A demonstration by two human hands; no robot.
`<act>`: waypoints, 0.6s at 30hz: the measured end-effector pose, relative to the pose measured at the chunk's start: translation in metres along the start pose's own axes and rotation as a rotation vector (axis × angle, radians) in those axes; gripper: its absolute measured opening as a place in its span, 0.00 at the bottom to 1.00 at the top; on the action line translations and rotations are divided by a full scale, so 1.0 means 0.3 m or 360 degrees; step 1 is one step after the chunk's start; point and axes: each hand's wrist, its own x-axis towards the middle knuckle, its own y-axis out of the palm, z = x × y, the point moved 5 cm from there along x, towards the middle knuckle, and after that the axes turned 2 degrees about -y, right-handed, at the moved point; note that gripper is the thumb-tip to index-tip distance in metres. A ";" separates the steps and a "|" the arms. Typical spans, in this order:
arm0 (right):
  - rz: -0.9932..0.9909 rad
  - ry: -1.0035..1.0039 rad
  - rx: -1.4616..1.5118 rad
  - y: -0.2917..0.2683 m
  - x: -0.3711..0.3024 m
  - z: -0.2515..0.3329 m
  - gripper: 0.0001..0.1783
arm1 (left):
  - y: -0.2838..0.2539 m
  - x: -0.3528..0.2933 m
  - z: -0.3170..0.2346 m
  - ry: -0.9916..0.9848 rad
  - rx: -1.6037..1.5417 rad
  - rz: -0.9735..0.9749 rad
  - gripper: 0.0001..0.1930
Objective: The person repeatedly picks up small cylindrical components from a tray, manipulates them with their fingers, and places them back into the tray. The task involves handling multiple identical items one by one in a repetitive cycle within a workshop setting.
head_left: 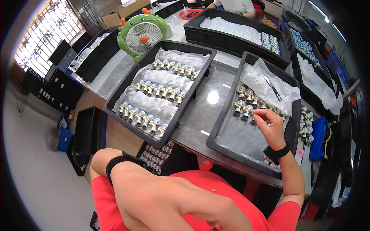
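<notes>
My right hand (pixel 273 130) is over the right black tray (pixel 216 136), its thumb and index finger pinched at one small figurine (pixel 253 120) at the edge of the rows. The fingers hide most of that figurine. Other small figurines (pixel 238 109) with pale heads and dark bases stand beside it on white sheeting. My left hand (pixel 169 196) is raised very close to the camera, back outward, with a black band at the wrist. Its fingertips are out of sight, and I cannot make out anything held in it.
Left of centre, another black tray (pixel 112 101) holds three rows of figurines on white sheets. A pen-like tool (pixel 273 88) lies on the right tray's sheeting. A green fan (pixel 162 24) stands behind. Further trays (pixel 189 32) and a co-worker (pixel 237 5) are at the back.
</notes>
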 end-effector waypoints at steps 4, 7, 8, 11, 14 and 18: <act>0.0009 0.0005 0.0006 -0.005 -0.004 0.001 0.07 | 0.004 -0.031 0.015 0.0073 0.0036 0.0143 0.10; 0.0013 -0.0008 0.0002 -0.002 -0.004 0.006 0.07 | -0.002 -0.026 0.009 0.0165 0.0038 0.0190 0.09; 0.0013 -0.0009 0.0007 -0.001 -0.005 0.005 0.07 | -0.007 -0.018 0.003 0.0182 0.0022 0.0190 0.09; 0.0007 0.0010 0.0012 -0.003 -0.004 -0.002 0.07 | 0.021 0.043 -0.061 0.0131 0.0316 -0.0085 0.08; -0.0002 0.0016 0.0013 -0.003 -0.003 -0.006 0.07 | 0.059 0.055 -0.132 0.0208 0.0646 -0.0444 0.09; 0.0029 0.0031 -0.0005 -0.003 -0.002 -0.011 0.07 | 0.060 0.018 -0.163 0.0436 0.0761 -0.0428 0.08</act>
